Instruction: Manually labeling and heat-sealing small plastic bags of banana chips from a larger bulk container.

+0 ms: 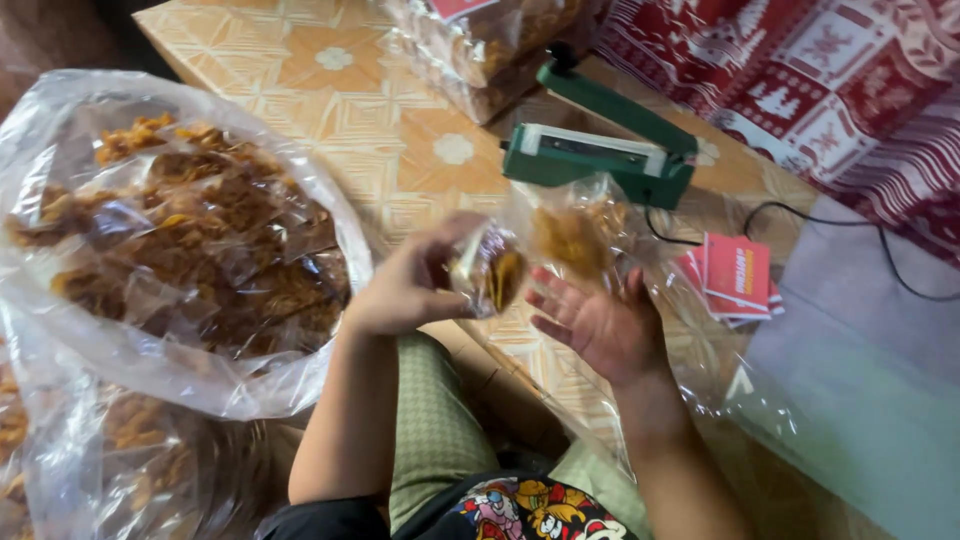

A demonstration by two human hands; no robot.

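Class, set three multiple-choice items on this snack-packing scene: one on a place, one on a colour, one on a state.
1. Where is the large clear plastic bag of brown fried snacks?
A. left of the hands
B. on the red cloth
C. on the sealer

2. What colour is the tabletop heat sealer?
A. yellow
B. green
C. white

3. How is the right hand?
A. fist
B. open, fingers spread
C. gripping the cable

Answers: 1 A, it lies beyond the left hand; 2 B, its body is green; 3 B, palm showing beside the small clear snack packet.

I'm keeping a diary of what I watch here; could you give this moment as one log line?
left hand: holds small snack bag | right hand: open beside it | big bag of snacks: left | green sealer: ahead
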